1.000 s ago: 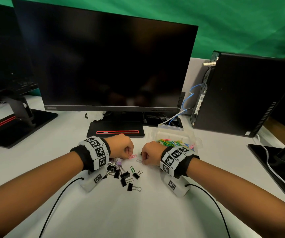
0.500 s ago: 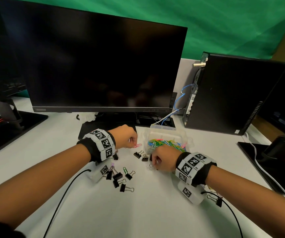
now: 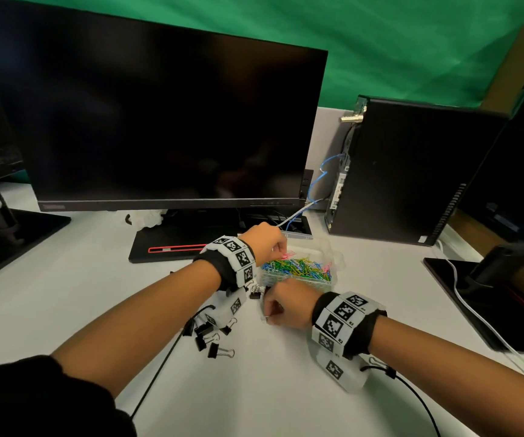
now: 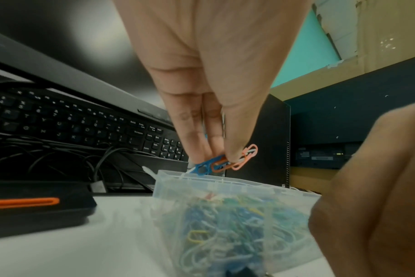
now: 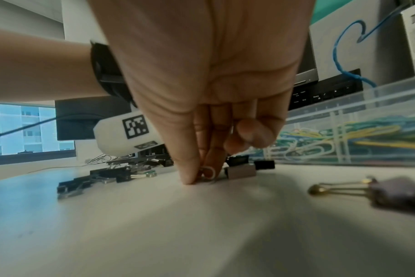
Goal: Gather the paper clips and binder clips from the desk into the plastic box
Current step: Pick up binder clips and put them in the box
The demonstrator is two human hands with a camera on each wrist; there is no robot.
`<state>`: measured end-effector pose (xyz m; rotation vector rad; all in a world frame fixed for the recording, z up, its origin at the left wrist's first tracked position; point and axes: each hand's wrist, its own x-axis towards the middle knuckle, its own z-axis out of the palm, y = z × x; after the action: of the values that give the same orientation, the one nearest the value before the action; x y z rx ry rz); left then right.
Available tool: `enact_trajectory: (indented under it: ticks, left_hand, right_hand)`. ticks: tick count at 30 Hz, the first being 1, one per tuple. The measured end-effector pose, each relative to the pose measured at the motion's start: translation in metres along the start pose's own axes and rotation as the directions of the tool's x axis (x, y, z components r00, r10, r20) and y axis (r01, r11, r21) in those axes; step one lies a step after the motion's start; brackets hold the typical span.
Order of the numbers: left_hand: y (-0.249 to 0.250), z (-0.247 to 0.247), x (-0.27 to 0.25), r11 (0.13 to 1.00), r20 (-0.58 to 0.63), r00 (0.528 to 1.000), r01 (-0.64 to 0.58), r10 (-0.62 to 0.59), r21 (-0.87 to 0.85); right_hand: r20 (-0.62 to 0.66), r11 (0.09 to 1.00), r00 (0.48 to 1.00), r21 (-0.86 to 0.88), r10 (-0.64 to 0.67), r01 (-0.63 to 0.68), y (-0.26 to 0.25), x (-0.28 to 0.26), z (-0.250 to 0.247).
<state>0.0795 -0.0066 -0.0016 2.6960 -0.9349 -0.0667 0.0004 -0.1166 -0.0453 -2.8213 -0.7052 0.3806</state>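
A clear plastic box [image 3: 333,250] [image 4: 225,182] [image 5: 358,105] full of coloured paper clips sits in front of the monitor base. My left hand [image 3: 267,241] [image 4: 222,155] hovers over its left rim and pinches a few paper clips [image 4: 228,161], blue, orange and pink. My right hand [image 3: 285,305] [image 5: 201,176] is down on the desk just before the box, thumb and fingertips pinching a white paper clip [image 5: 207,172]. Black binder clips [image 3: 213,339] [image 5: 102,178] lie under my left forearm. A silver one [image 5: 241,171] sits by my right fingers.
A dark monitor [image 3: 159,121] on its black base [image 3: 172,244] stands behind the box, a black computer tower [image 3: 412,175] to the right. A binder clip with gold handles [image 5: 367,189] lies right of my right hand. Cables run from both wrists across the white desk [image 3: 65,294].
My left hand has carried the paper clips right and forward from the desk to above the box's rim. My right hand has stayed low on the desk, pinching at a clip.
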Motion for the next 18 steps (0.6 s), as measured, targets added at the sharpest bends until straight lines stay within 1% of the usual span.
enact_trajectory:
  ticks: [4, 6, 9, 11, 15, 17, 18]
  left_hand:
    - [0.007, 0.016, 0.005, 1.000, 0.086, 0.996, 0.023, -0.023, -0.004]
    - [0.005, 0.024, 0.005, 0.998, 0.084, 0.996, 0.046, -0.042, -0.051]
    - [0.002, 0.022, 0.001, 0.990, 0.066, 0.995, 0.080, -0.073, -0.116]
    - [-0.001, 0.015, -0.005, 0.988, 0.044, 0.996, 0.086, -0.081, -0.125]
    - [-0.013, -0.001, -0.027, 0.990, -0.030, 0.998, 0.054, -0.058, -0.130]
    - [-0.020, -0.007, -0.039, 0.995, -0.014, 0.999, 0.041, -0.042, -0.093]
    - [-0.023, -0.009, -0.045, 0.998, 0.018, 0.999, 0.038, -0.037, -0.059]
  right_hand:
    - [0.046, 1.000, 0.999, -0.008, 0.004, -0.003, -0.001, -0.007, 0.001]
    - [0.059, 1.000, 0.998, -0.006, 0.002, -0.002, -0.001, -0.009, 0.002]
    - [0.058, 1.000, 0.998, 0.016, 0.010, -0.011, 0.003, -0.011, 0.002]
    - [0.031, 0.999, 0.999, 0.029, 0.017, -0.018, 0.006, -0.011, -0.002]
    - [-0.060, 0.997, 0.997, 0.054, 0.058, -0.055, 0.017, -0.008, -0.023]
    - [-0.131, 0.993, 0.985, 0.057, 0.112, -0.105, 0.026, -0.006, -0.035]
    - [-0.170, 0.989, 0.975, 0.064, 0.144, -0.135, 0.031, -0.005, -0.040]
